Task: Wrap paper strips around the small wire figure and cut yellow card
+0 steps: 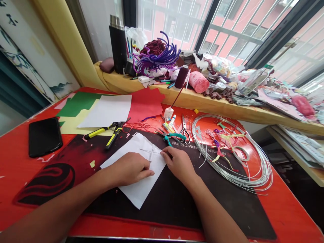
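A white paper sheet [139,189] lies turned at an angle on the black mat [174,202]. Across its upper part runs a thin wire [145,150], with a small bent loop near its middle. My right hand [179,163] pinches the wire's right end at the paper's right corner. Resting over the middle of the sheet, my left hand [134,168] has its fingers curled together just below the wire; what they hold, if anything, is too small to tell.
Behind the paper are yellow-handled pliers [115,135], teal pliers [168,135], scissors [184,126] and a glue bottle [168,113]. A large wire coil [263,168] lies right, a black phone [45,136] left. Coloured sheets [145,104] and a cluttered sill [118,84] stand farther back.
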`<state>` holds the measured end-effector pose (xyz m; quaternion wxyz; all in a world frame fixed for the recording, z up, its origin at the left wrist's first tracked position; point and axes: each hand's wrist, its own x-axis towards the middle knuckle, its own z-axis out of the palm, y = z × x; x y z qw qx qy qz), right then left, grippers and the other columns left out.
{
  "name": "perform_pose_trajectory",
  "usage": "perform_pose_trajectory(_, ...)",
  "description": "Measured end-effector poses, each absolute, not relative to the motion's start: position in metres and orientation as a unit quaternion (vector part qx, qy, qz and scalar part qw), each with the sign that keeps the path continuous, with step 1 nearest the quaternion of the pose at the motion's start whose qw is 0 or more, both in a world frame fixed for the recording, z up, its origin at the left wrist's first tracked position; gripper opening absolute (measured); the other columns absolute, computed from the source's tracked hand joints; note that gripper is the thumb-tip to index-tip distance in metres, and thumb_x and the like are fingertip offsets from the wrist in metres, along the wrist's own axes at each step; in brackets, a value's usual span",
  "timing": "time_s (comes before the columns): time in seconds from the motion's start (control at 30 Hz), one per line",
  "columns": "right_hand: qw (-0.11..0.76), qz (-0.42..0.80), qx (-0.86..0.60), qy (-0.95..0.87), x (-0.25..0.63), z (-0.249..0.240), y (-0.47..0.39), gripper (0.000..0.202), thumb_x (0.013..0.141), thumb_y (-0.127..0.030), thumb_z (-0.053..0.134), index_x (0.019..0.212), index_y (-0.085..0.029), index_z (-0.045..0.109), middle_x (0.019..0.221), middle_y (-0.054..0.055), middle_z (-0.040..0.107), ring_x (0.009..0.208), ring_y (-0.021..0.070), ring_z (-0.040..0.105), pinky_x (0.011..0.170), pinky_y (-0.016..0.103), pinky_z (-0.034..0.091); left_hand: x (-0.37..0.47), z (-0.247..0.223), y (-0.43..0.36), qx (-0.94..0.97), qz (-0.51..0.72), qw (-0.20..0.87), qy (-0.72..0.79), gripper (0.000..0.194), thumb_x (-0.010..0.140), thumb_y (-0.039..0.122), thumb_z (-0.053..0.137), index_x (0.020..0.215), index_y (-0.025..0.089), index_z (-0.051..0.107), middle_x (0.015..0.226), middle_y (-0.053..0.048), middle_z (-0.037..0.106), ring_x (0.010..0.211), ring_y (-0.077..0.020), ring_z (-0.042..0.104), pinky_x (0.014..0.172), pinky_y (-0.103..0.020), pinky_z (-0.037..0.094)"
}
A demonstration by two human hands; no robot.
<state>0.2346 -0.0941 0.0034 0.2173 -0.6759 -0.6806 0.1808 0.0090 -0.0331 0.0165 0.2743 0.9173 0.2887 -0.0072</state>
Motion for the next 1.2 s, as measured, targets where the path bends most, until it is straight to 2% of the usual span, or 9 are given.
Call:
perform_pose_trajectory(0.13,0.274,0.182,-0.669,-0.667,0.235,0.005,-0.095,0.020,0.105,-0.030,0.060,0.097,-0.024,0.078,0.087,0.006,0.082,0.077,0.0237,0.073,0.069,0.030,0.044,0.007,0.018,-0.029,0.911,0.012,0.291,0.291,0.039,0.101,0.041,0.063,0.068,0.022,0.070,0.065,-0.003,0.071,0.059,-0.0193,0.057,0.059,-0.033,0.023)
perform_pose_trajectory(0.3,0.363,0.172,-0.653,-0.642,0.231,0.005,-0.098,0.029,0.105,-0.040,0.059,0.089,-0.024,0.076,0.076,0.004,0.077,0.063,0.0203,0.065,0.062,0.030,0.043,0.006,0.018,-0.028,0.906,0.039,0.317,0.276,0.036,0.100,0.038,0.066,0.068,0.022,0.069,0.064,-0.002,0.069,0.059,-0.0181,0.057,0.058,-0.032,0.026)
perform_pose_trajectory(0.43,0.399,0.171,-0.639,-0.635,0.228,0.006,-0.101,0.032,0.104,-0.044,0.059,0.085,-0.023,0.074,0.064,0.000,0.066,0.055,0.0174,0.056,0.057,0.029,0.040,0.006,0.017,-0.027,0.895,0.045,0.339,0.285,0.020,0.096,0.034,0.073,0.079,0.022,0.072,0.073,-0.001,0.072,0.066,-0.0184,0.061,0.061,-0.030,0.030)
perform_pose_trajectory(0.5,0.408,0.172,-0.634,-0.633,0.227,0.007,-0.102,0.034,0.104,-0.045,0.059,0.082,-0.022,0.072,0.060,-0.002,0.060,0.052,0.0158,0.051,0.053,0.029,0.036,0.006,0.016,-0.025,0.881,0.063,0.354,0.308,0.012,0.094,0.033,0.076,0.089,0.023,0.072,0.077,0.000,0.073,0.068,-0.0180,0.061,0.062,-0.029,0.032)
perform_pose_trajectory(0.57,0.415,0.175,-0.630,-0.633,0.226,0.008,-0.102,0.036,0.104,-0.046,0.059,0.078,-0.022,0.069,0.057,-0.003,0.055,0.050,0.0154,0.048,0.051,0.029,0.035,0.005,0.016,-0.023,0.866,0.090,0.366,0.329,0.013,0.092,0.033,0.077,0.094,0.023,0.070,0.078,0.002,0.071,0.068,-0.0171,0.060,0.062,-0.028,0.033)
perform_pose_trajectory(0.77,0.426,0.192,-0.616,-0.634,0.223,0.009,-0.104,0.046,0.106,-0.047,0.055,0.068,-0.023,0.059,0.056,-0.003,0.049,0.050,0.0146,0.044,0.051,0.029,0.035,0.001,0.018,-0.011,0.825,0.151,0.407,0.362,0.019,0.092,0.036,0.077,0.085,0.022,0.065,0.070,0.004,0.065,0.065,-0.0153,0.056,0.063,-0.028,0.035)
perform_pose_trajectory(0.93,0.439,0.209,-0.616,-0.620,0.222,0.007,-0.104,0.054,0.108,-0.048,0.051,0.060,-0.024,0.041,0.056,-0.004,0.038,0.051,0.0138,0.038,0.052,0.029,0.030,-0.007,0.017,0.006,0.760,0.265,0.400,0.438,0.024,0.094,0.042,0.069,0.084,0.022,0.062,0.074,0.003,0.065,0.067,-0.0156,0.056,0.064,-0.029,0.038)
perform_pose_trajectory(1.2,0.431,0.225,-0.618,-0.618,0.218,0.002,-0.106,0.055,0.109,-0.046,0.048,0.062,-0.024,0.033,0.057,-0.005,0.034,0.052,0.0129,0.034,0.052,0.030,0.027,-0.008,0.010,0.012,0.763,0.258,0.355,0.475,0.024,0.093,0.043,0.069,0.082,0.022,0.064,0.068,0.004,0.061,0.064,-0.0152,0.054,0.064,-0.029,0.036)
